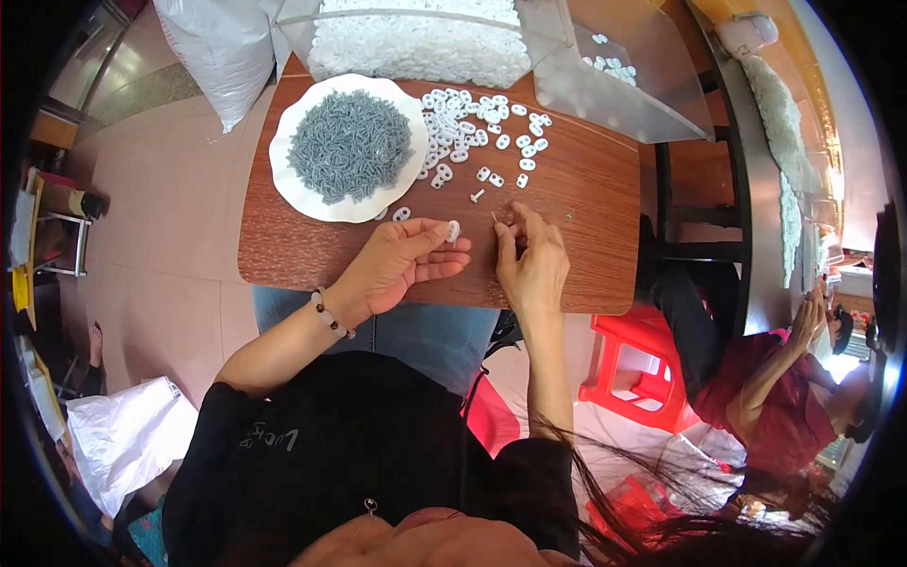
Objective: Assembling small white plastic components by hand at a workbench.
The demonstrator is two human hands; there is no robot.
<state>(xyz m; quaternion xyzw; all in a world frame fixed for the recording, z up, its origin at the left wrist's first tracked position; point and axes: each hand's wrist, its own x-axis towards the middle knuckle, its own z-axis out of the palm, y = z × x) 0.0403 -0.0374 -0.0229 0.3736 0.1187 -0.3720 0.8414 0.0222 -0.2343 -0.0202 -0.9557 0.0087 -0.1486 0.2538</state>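
Between the thumb and fingers of my left hand [416,253] is a small white oval plastic piece [453,231]. Just to its right, my right hand [534,260] pinches a small thin pin [494,217] close above the wooden table [595,189]. Similar white two-hole pieces [453,123] lie scattered beyond my hands. A small white T-shaped part [477,196] rests alone between them and my right hand. At the left, a white scalloped plate [283,170] holds a heap of small grey cylindrical pieces [350,146].
Clear plastic bins stand along the table's far edge, one filled with white pieces [420,47], another divider panel [614,104] to its right. A white sack [222,57] stands at far left. Right of the table are a red stool [642,364] and another person [765,397] at a dark bench.
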